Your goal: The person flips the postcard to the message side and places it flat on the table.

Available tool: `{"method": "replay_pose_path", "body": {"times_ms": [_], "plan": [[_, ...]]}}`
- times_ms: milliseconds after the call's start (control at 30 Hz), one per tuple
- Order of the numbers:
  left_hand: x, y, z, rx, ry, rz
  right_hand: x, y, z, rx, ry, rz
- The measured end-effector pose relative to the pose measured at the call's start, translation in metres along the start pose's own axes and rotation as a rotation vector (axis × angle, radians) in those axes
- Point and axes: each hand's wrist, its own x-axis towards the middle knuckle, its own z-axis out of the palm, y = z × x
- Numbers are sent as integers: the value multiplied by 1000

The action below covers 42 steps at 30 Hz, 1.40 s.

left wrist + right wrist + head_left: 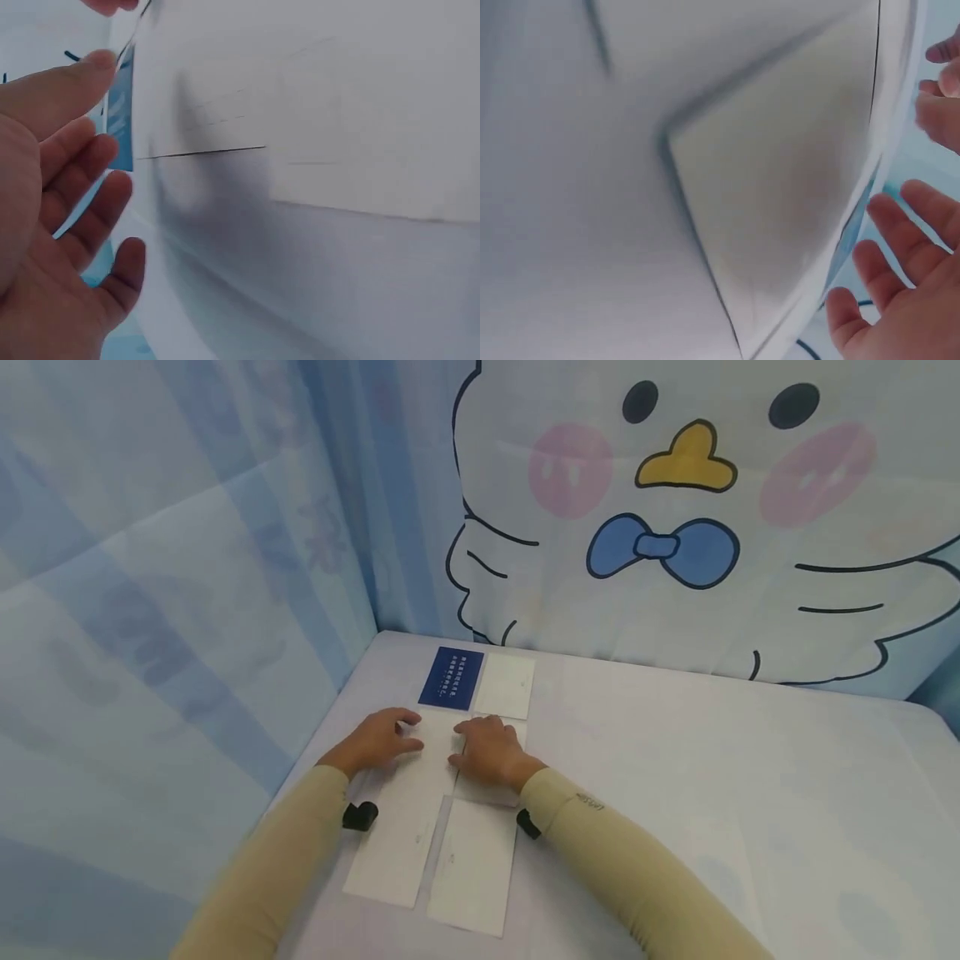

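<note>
My left hand (381, 739) reaches over the left column of white paper cards, its fingers loosely bent and parted. In the left wrist view the thumb (79, 82) overlaps a thin card edge, and the other fingers curve apart below it. Just to the right, my right hand (491, 750) is over a white card (491, 793), partly covering it. Its fingers (889, 277) are spread in the right wrist view. Between the hands lies a white card (435, 756). A dark blue card (452, 678) with white writing lies beyond the left hand, beside another white card (506, 685).
Nearer the body lie two long white cards, a left one (397, 847) and a right one (472, 868), with a narrow gap between them. The white-covered table (675, 777) extends right. A blue-striped curtain (187, 568) hangs left; a cartoon-printed cloth (675, 618) stands behind.
</note>
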Motion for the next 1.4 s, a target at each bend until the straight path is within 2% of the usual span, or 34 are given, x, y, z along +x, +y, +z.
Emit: {"method": "replay_pose_path", "body": {"times_ms": [100,233,400,533,700,833,967,1133,1267,1400], "plan": [[8,5,-7,-2,47,16,9,9,-9,-45,33,-3],[22,11,-12,27,77,34,22,21,-19,-183,65,3],[42,14,-14,85,67,64,36,31,-29,-298,88,-36],[56,16,-16,112,65,62,48,33,-37,-375,104,-76],[71,15,-17,125,60,86,62,35,-41,-462,89,-131],[83,8,-8,188,64,119,72,36,-36,-491,66,-176],[86,8,-2,251,74,138,80,37,-23,-480,51,-177],[83,16,3,253,68,120,83,37,-15,-448,35,-167],[87,15,8,253,80,113,84,35,-13,-412,25,-144],[91,12,9,246,107,94,86,32,-11,-426,29,-151]]}}
